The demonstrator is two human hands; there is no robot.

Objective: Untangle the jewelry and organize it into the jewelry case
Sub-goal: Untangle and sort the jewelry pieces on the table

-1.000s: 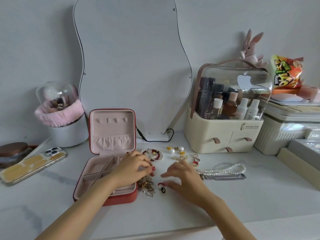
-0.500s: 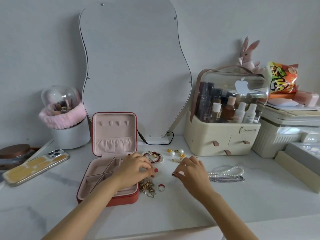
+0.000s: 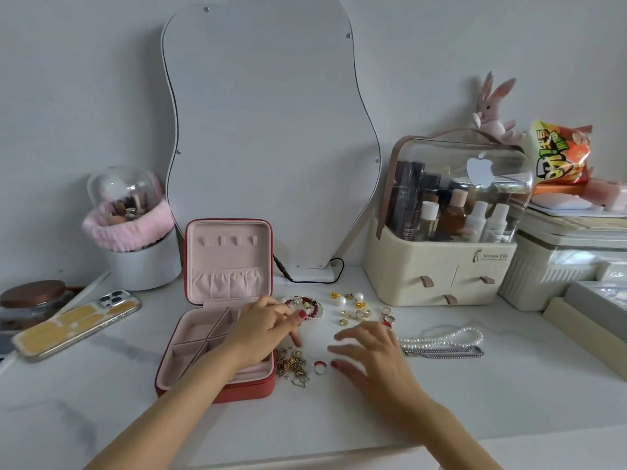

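One ring (image 3: 319,367) beside right grip (image 3: 371,356)

Phone (image 3: 76,322), mirror (image 3: 268,137), cosmetics organizer (image 3: 441,276)

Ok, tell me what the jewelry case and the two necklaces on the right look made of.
Jewelry case: red, matte shell, likely faux leather; its pink lining looks like soft velvet. Pearl necklace: round, glossy white beads, pearl or imitation. Chain necklace: fine silvery links, apparently metal; which metal cannot be told.
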